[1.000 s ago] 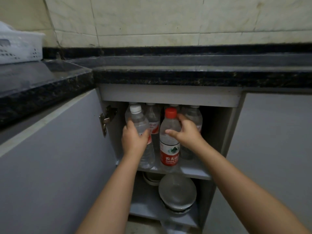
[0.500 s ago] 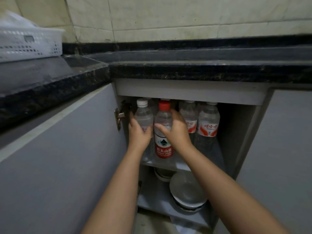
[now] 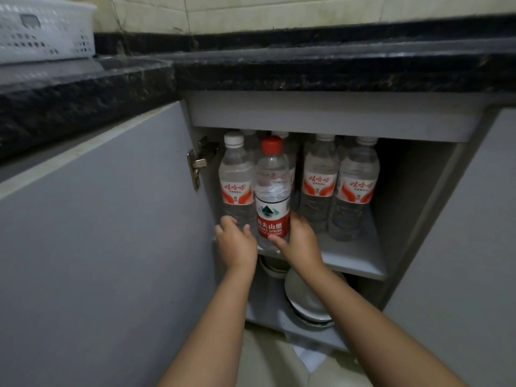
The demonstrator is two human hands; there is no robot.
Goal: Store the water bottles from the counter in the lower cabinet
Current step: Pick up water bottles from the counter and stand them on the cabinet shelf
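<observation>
Dark stone bench (image 3: 335, 71) runs over an open lower cabinet (image 3: 329, 118), door swung left; white basket (image 3: 42, 29) sits at 10 o'clock.

Head view: upper shelf (image 3: 354, 255) already packed w/ bottles, two white-capped ones (image 3: 337, 182) at 2 o'clock of the hands. Right hand (image 3: 300, 241) has fingers wrapped low round the red-cap bottle (image 3: 272, 191), prob. seating it upright at the front edge. Left hand (image 3: 236, 243) has fingers loosely curled at the base of the white-cap bottle (image 3: 236, 180), touching, prob. steadying. Bowls (image 3: 307, 300) are stacked on the shelf below.
</observation>
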